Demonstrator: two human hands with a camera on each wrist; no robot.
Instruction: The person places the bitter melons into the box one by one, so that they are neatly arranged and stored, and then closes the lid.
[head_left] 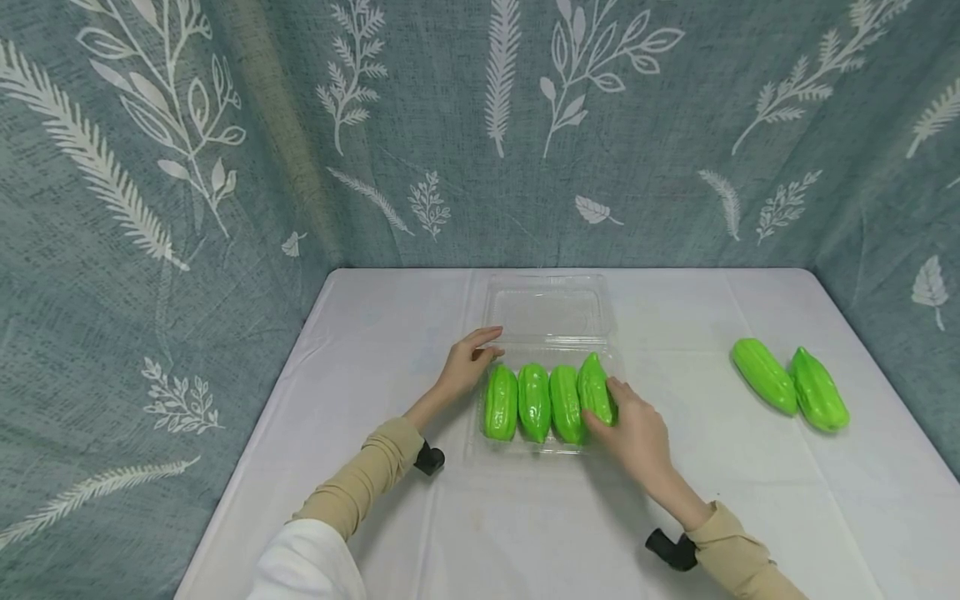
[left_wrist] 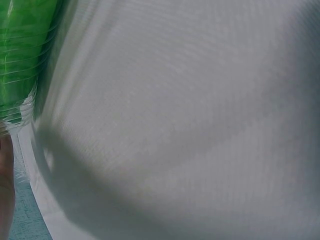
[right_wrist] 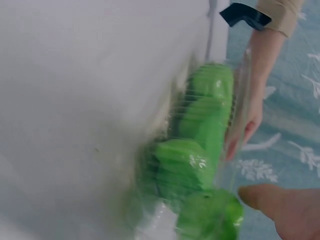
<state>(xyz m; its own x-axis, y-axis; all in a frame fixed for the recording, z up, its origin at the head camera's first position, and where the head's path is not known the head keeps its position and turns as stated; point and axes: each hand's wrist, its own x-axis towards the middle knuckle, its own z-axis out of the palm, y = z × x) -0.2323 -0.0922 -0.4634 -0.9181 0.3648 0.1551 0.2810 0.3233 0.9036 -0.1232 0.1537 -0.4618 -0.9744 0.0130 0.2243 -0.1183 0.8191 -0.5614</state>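
Observation:
A clear plastic clamshell box (head_left: 551,309) lies with its lid folded back. Its base holds a row of bright green, ridged star fruit: the leftmost (head_left: 500,404), another (head_left: 534,404), a third (head_left: 566,406) and the rightmost (head_left: 592,387), whose pointed tip faces away. My right hand (head_left: 637,433) grips that rightmost fruit, thumb on its near left side and fingers round its right. My left hand (head_left: 467,362) rests at the box's left side near the hinge, fingers nearly straight. In the right wrist view the right thumb (right_wrist: 265,197) is against a star fruit (right_wrist: 212,215).
Two more star fruit, one (head_left: 765,375) beside another (head_left: 819,390), lie on the right of the white-covered table (head_left: 675,325). A grey-green leaf-print curtain (head_left: 450,133) stands behind and at both sides. Black wrist devices (head_left: 429,458) sit on both forearms.

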